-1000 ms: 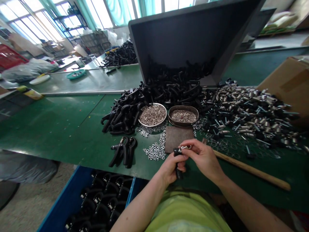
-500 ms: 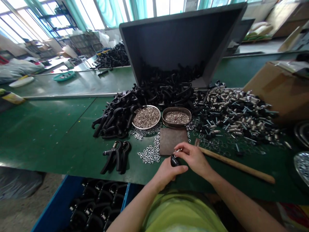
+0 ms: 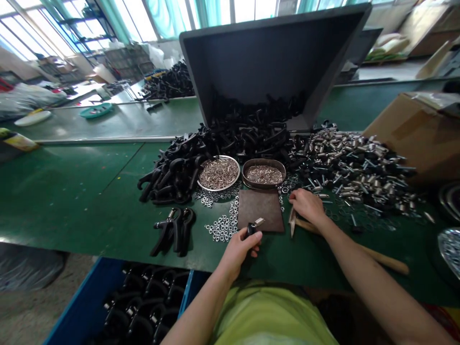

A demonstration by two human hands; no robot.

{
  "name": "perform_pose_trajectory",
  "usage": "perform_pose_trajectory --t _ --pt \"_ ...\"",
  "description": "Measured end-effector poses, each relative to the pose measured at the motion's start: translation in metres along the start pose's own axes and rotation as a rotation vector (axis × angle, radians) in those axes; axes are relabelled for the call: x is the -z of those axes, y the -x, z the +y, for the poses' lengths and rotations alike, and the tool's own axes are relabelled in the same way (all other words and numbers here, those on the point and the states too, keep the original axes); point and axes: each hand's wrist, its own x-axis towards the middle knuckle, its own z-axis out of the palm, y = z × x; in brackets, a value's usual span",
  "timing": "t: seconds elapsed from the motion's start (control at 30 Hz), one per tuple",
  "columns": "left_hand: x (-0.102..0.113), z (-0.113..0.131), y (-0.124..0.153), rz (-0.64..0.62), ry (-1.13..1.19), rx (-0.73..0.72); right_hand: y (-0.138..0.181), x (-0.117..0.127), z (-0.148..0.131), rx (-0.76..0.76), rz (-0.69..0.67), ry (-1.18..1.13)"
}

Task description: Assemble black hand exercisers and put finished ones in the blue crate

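Observation:
In my left hand [image 3: 241, 248] is a black knob [image 3: 250, 229] with a silver coil spring [image 3: 258, 222] sticking up to the right. The fingers wrap round the knob, just in front of the square metal plate [image 3: 260, 211]. My right hand [image 3: 307, 205] reaches down at the plate's right, fingertips together by scattered thin rings [image 3: 291, 182]; what they pinch, if anything, is too small to make out. Beneath that hand lies a hammer [image 3: 384, 260], its wooden handle pointing to the lower right and partly covered by the forearm.
Behind the plate stand a round dish of small pins [image 3: 239, 178] and an oval tin [image 3: 245, 182]. Nuts [image 3: 223, 229] lie at left, beside black grip handles [image 3: 178, 232]. Knobs and springs [image 3: 359, 167] pile up at right. A grey bin [image 3: 276, 62] spills black parts behind.
My right hand has left the spring and moved right, to the rings beside the hammer head. My left hand has shifted slightly left with the knob, whose spring now shows uncovered.

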Motion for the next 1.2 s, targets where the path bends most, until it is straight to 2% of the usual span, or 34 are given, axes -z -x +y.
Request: perform_pose_trajectory --t 0.07,0.2,0.27,0.37,0.53,0.63,0.73,0.8,0.83,0.87,0.93,0.97,1.0,1.07,1.2 --pt "-0.001 0.0 -0.002 0.022 0.024 0.023 0.012 0.001 -0.013 0.079 0.003 -0.129" --pt "-0.012 0.001 -0.006 0.021 0.178 0.114 0.053 0.002 -0.051 0.231 -0.132 -0.792" --pt "-0.018 0.001 -0.008 -0.008 0.257 0.148 0.074 0.0 -0.067 0.244 -0.189 -0.865" --pt "-0.025 0.0 -0.008 -0.039 0.291 0.16 0.093 -0.005 -0.081 0.248 -0.163 -0.67" --pt "-0.028 -0.005 -0.004 -0.038 0.177 0.114 0.099 -0.011 -0.08 0.283 -0.094 -0.462" --pt "-0.026 -0.007 -0.003 -0.03 0.036 0.035 0.101 -0.014 -0.078 0.275 -0.091 -0.53" --pt "-0.022 -0.006 -0.002 -0.034 -0.084 -0.004 0.099 -0.014 -0.075 0.286 -0.201 -0.696" --pt "-0.02 -0.004 -0.001 -0.087 -0.075 0.034 0.089 -0.009 -0.067 0.309 -0.261 -0.701" --pt "-0.019 -0.003 -0.001 -0.118 -0.044 0.068 0.079 -0.004 -0.06 0.313 -0.224 -0.639" --pt "-0.018 -0.002 0.0 -0.138 -0.004 0.1 0.067 0.001 -0.051 0.309 -0.142 -0.526" --pt "-0.018 -0.003 -0.001 -0.131 0.087 0.147 0.04 0.013 -0.029 0.268 0.108 -0.179" --pt "-0.017 -0.003 -0.001 -0.107 0.135 0.159 0.026 0.019 -0.016 0.233 0.161 0.037" --pt "-0.017 -0.004 -0.003 -0.08 0.186 0.167 0.014 0.024 -0.004 0.177 0.155 0.204" --pt "-0.016 -0.004 -0.006 -0.029 0.297 0.196 -0.004 0.03 0.017 0.136 0.121 0.295" --pt "-0.012 0.0 -0.014 0.062 0.516 0.27 -0.012 0.033 0.031 0.151 0.075 0.289"
